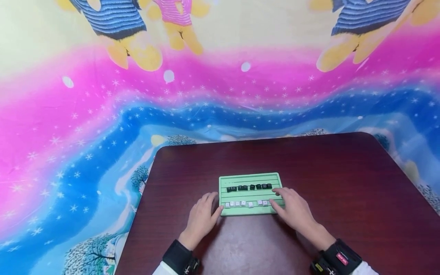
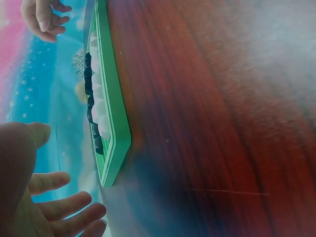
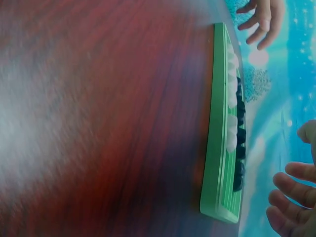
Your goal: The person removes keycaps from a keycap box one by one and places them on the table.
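Note:
A shallow green tray with ridged rows lies on the table. Across its far part runs a row of small black keycaps; nearer the front is a row of white keycaps with gaps towards the right. My left hand is at the tray's left edge, fingers spread and relaxed, holding nothing. On the other side my right hand reaches over the right edge, its thumb beside the last white keycap and its fingertips by the end of the black row. In the right wrist view its fingers are loosely bent around nothing.
The dark reddish-brown table has rounded far corners and a glossy top. Behind and to the left hangs a patterned cloth in pink, blue and cream. Black bands with small devices sit on both wrists.

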### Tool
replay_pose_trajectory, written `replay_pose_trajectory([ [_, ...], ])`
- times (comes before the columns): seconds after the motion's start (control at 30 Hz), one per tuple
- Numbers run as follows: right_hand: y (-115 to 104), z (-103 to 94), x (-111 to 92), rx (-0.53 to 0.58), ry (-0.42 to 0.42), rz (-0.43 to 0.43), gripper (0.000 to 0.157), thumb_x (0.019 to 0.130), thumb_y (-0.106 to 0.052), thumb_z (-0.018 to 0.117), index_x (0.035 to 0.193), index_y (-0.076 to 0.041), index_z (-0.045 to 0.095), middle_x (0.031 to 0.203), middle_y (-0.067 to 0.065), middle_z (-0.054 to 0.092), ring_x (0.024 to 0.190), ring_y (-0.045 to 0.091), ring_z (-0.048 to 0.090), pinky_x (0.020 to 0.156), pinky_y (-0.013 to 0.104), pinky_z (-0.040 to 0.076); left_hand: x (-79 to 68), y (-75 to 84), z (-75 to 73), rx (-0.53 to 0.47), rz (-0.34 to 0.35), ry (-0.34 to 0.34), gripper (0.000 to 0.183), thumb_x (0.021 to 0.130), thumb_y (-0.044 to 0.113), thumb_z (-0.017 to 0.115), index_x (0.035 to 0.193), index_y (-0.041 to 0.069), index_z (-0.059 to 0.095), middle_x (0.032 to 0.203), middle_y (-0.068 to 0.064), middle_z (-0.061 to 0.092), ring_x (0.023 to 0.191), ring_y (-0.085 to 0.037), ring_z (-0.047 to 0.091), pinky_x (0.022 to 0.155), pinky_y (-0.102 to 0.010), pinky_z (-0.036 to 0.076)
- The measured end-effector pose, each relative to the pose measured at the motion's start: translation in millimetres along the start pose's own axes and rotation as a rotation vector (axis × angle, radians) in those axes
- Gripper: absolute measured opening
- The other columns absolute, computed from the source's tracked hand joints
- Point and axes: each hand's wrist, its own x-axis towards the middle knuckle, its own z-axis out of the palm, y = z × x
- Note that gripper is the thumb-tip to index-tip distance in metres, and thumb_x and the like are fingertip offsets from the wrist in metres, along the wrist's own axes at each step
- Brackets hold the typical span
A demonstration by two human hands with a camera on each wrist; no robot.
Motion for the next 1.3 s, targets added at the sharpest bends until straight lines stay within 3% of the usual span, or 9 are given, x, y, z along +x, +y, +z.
replay_pose_trajectory([
  [0.23, 11.6, -2.0, 8.3, 0.017, 0.026, 0.042, 0.036, 0.091, -0.032, 0.071, 0.115, -0.006, 0.07, 0.105, 0.009, 0.073, 0.092, 0.025, 0.066, 0.071, 0.044, 0.054, 7.4, -3.5, 0.9, -0.036, -0.026, 0.032, 0.045, 0.095, 0.036, 0.067, 0.132, 0.011, 0.062, 0.121, -0.01, 0.069, 0.106, -0.028, 0.069, 0.084, -0.045, 0.055],
  [0.5, 21.8, -0.8, 15.4, 0.014, 0.001, 0.089, 0.035, 0.092, -0.033, 0.069, 0.113, -0.005, 0.07, 0.092, 0.008, 0.069, 0.074, 0.017, 0.054, 0.06, 0.033, 0.042, 15.3, -10.0, 3.6, -0.038, -0.039, 0.032, 0.041, 0.094, 0.035, 0.067, 0.127, 0.01, 0.064, 0.109, -0.01, 0.071, 0.093, -0.027, 0.07, 0.075, -0.043, 0.055],
  [0.77, 29.5, 2.2, 17.2, 0.004, -0.017, 0.128, 0.032, 0.092, -0.031, 0.069, 0.11, -0.005, 0.069, 0.095, 0.009, 0.07, 0.079, 0.02, 0.06, 0.065, 0.04, 0.048, 20.5, -13.2, 7.9, -0.039, -0.059, 0.023, 0.04, 0.095, 0.037, 0.066, 0.124, 0.01, 0.066, 0.105, -0.01, 0.071, 0.09, -0.028, 0.07, 0.073, -0.042, 0.055],
  [1.1, 38.7, 4.7, 18.6, 0.002, -0.033, 0.14, 0.029, 0.092, -0.031, 0.068, 0.105, -0.005, 0.068, 0.084, 0.006, 0.065, 0.07, 0.015, 0.052, 0.06, 0.034, 0.043, 24.4, -16.6, 12.4, -0.038, -0.066, 0.029, 0.034, 0.094, 0.034, 0.068, 0.116, 0.009, 0.069, 0.097, -0.008, 0.07, 0.085, -0.026, 0.07, 0.069, -0.041, 0.055],
  [1.3, 43.3, 8.1, 21.9, -0.006, -0.038, 0.147, 0.027, 0.092, -0.03, 0.069, 0.103, -0.005, 0.068, 0.085, 0.006, 0.066, 0.07, 0.016, 0.055, 0.061, 0.036, 0.046, 30.4, -17.5, 14.8, -0.021, -0.09, 0.007, 0.033, 0.094, 0.038, 0.067, 0.114, 0.011, 0.069, 0.095, -0.006, 0.07, 0.082, -0.023, 0.069, 0.068, -0.038, 0.054],
])
